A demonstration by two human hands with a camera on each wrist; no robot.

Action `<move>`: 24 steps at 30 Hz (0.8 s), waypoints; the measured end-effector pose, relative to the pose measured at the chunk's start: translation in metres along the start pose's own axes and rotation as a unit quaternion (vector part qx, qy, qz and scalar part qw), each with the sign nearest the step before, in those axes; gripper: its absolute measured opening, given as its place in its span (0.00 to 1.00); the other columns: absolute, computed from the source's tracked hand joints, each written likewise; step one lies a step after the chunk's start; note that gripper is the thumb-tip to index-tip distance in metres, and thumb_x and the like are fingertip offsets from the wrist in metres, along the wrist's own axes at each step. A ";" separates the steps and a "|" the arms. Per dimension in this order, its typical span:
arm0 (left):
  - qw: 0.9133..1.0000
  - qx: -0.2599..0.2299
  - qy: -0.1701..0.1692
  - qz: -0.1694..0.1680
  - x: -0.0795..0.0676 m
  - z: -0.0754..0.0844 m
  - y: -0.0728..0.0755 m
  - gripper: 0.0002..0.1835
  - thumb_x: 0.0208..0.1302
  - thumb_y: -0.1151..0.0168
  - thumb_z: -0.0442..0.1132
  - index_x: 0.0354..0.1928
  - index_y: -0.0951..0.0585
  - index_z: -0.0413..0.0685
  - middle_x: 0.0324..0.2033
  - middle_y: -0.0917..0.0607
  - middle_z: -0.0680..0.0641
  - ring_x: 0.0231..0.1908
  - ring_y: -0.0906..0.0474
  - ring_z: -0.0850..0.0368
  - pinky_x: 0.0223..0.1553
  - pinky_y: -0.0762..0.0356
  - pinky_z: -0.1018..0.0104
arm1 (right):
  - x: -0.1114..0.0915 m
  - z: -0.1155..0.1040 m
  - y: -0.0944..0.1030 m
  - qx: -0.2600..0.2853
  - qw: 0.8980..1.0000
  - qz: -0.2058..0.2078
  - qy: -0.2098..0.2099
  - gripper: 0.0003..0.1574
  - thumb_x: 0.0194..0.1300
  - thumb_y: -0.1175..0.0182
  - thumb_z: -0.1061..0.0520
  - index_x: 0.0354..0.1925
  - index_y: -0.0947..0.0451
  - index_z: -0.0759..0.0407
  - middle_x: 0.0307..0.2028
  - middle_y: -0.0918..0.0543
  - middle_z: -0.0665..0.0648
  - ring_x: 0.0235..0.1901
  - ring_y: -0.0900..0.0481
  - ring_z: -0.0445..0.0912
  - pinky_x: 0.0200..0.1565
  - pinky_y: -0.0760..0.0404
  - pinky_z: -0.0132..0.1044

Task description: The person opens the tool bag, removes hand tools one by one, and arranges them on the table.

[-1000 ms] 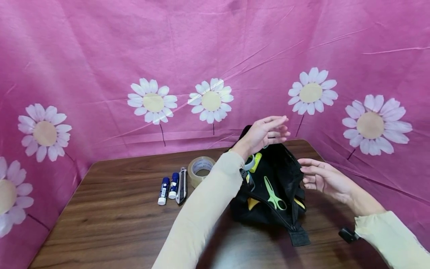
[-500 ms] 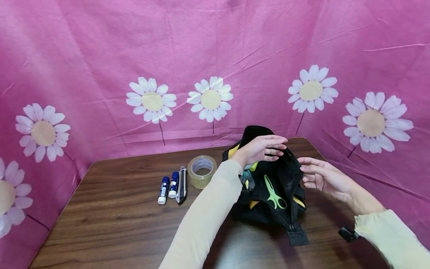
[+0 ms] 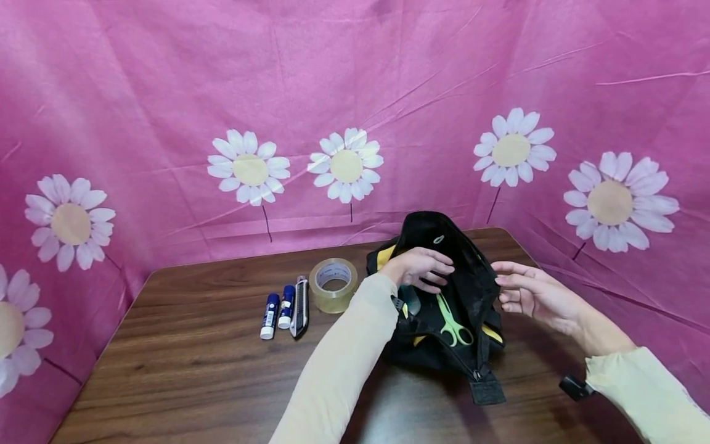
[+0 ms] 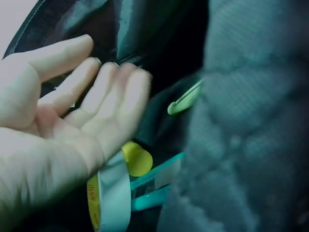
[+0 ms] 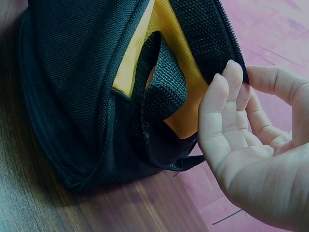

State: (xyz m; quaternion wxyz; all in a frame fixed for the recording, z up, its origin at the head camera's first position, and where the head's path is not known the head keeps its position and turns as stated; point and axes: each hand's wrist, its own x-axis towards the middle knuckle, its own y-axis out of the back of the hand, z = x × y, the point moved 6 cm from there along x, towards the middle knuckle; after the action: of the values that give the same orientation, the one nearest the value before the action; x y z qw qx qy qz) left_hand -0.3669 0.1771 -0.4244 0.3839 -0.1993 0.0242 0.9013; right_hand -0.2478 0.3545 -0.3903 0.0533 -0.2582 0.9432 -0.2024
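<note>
A black bag [image 3: 479,277] with yellow panels stands unzipped on the table. My left hand [image 3: 420,268] reaches down into its mouth, fingers loosely bent and holding nothing. Green scissors [image 3: 456,332] lie inside, just to the right of that hand. Below the palm, the left wrist view shows a white roll [image 4: 115,198] with a yellow label, a rounded yellow end [image 4: 138,159] and a teal-edged tool [image 4: 152,198]. At the bag's right side, my right hand [image 3: 538,299] pinches the zippered edge [image 5: 236,41] between thumb and fingers, keeping the mouth spread.
Left of the bag on the wooden table [image 3: 183,370] are a roll of clear packing tape [image 3: 327,301], a box cutter [image 3: 300,308] and two glue sticks, one blue-capped glue stick [image 3: 270,317] outermost. A pink flowered cloth [image 3: 166,92] hangs close behind the table.
My left hand has dropped from above the bag down into its mouth, uncovering the bag's back flap. My right hand has stayed on the zippered edge.
</note>
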 end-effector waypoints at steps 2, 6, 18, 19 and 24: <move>1.000 0.008 0.014 -0.002 0.002 -0.005 0.000 0.20 0.70 0.35 0.33 0.62 0.21 0.39 0.50 0.15 0.45 0.56 0.21 0.40 0.53 0.18 0.44 | 0.000 0.000 0.001 0.000 1.000 0.001 0.000 0.27 0.81 0.64 0.69 0.58 0.22 0.54 0.41 0.14 0.53 0.38 0.14 0.45 0.47 0.13 0.41; 0.999 0.025 0.039 -0.006 0.004 -0.012 0.000 0.21 0.71 0.36 0.35 0.64 0.23 0.41 0.57 0.19 0.44 0.64 0.28 0.38 0.54 0.19 0.43 | 0.000 0.001 0.002 -0.002 1.000 0.002 -0.001 0.27 0.81 0.64 0.69 0.58 0.22 0.53 0.41 0.14 0.53 0.38 0.14 0.45 0.46 0.13 0.40; 0.997 0.053 0.051 -0.004 0.003 -0.018 -0.004 0.20 0.67 0.31 0.38 0.60 0.19 0.47 0.64 0.23 0.45 0.70 0.36 0.40 0.50 0.17 0.44 | 0.002 0.003 0.003 0.003 1.000 -0.005 -0.007 0.27 0.81 0.65 0.69 0.58 0.22 0.53 0.43 0.13 0.53 0.39 0.13 0.45 0.46 0.13 0.40; 0.997 0.054 0.051 -0.003 0.003 -0.018 -0.004 0.20 0.67 0.31 0.38 0.60 0.19 0.47 0.63 0.22 0.45 0.70 0.36 0.41 0.50 0.17 0.43 | 0.002 0.003 0.003 0.003 1.000 -0.006 -0.008 0.28 0.81 0.66 0.69 0.58 0.22 0.53 0.43 0.13 0.53 0.39 0.13 0.45 0.46 0.14 0.40; 0.997 0.063 0.052 0.002 0.004 -0.021 -0.005 0.17 0.68 0.32 0.37 0.57 0.18 0.44 0.59 0.19 0.46 0.66 0.30 0.42 0.50 0.17 0.43 | 0.003 0.005 0.005 0.007 1.000 -0.004 -0.014 0.28 0.81 0.66 0.69 0.58 0.22 0.52 0.42 0.14 0.52 0.39 0.14 0.45 0.45 0.13 0.39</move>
State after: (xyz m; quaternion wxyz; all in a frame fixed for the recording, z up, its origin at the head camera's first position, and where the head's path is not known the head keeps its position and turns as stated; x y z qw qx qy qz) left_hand -0.3587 0.1795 -0.4449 0.3919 -0.2213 0.1016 0.8872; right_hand -0.2511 0.3550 -0.3972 0.0673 -0.2646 0.9398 -0.2055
